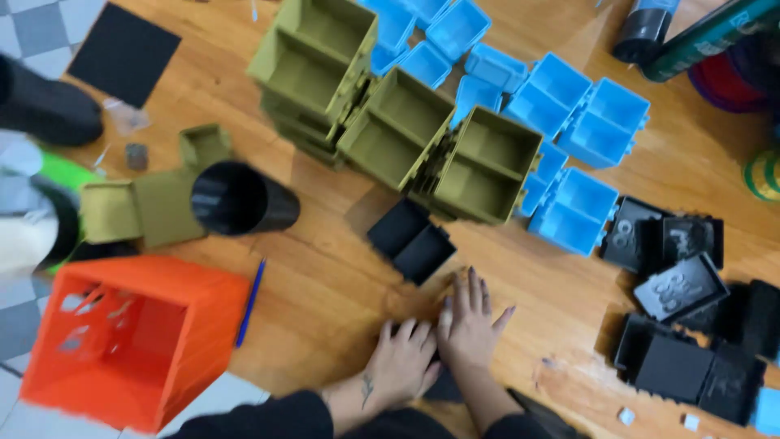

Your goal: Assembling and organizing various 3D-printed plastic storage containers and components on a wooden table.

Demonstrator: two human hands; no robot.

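Black plastic, a small two-compartment box (410,241), lies on the wooden floor (325,309) just beyond the hands, not touching them. The left hand (404,361) rests knuckles-up with fingers curled, gripping nothing visible. The right hand (469,325) lies flat beside it, fingers spread and empty. Olive boxes (398,126) and blue boxes (561,114) are piled farther off; an orange crate (134,341) sits to the left.

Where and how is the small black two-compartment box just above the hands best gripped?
Probably pinch the small black two-compartment plastic box from above, across its central divider wall: it lies open side up on the wooden table, apart from the other boxes, just beyond the right hand.
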